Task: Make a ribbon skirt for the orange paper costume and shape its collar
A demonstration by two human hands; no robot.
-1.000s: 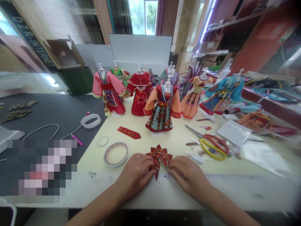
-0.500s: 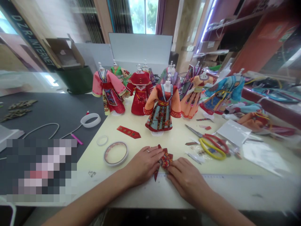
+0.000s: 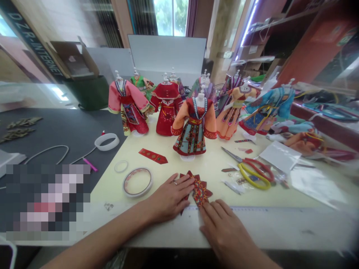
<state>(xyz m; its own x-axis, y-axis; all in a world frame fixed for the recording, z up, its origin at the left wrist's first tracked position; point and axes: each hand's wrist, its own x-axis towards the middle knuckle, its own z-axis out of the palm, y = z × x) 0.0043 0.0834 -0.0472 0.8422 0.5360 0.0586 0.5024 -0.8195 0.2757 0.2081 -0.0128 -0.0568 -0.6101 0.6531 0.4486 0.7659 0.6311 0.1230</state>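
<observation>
Left hand [image 3: 169, 198] is lying flat and open on the edge of the red patterned piece [image 3: 199, 190], probably pinning it so it isn't sliding around the table. Right hand [image 3: 224, 231] is resting open on the long ruler [image 3: 266, 211] just below, not gripping anything. Tape roll [image 3: 137, 182] is sitting close by, within easy reach.

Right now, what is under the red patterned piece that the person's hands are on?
The red patterned piece lies on the cream tabletop, its lower end reaching a long ruler. The left hand covers one side. Whatever is directly beneath the piece is hidden.
</observation>
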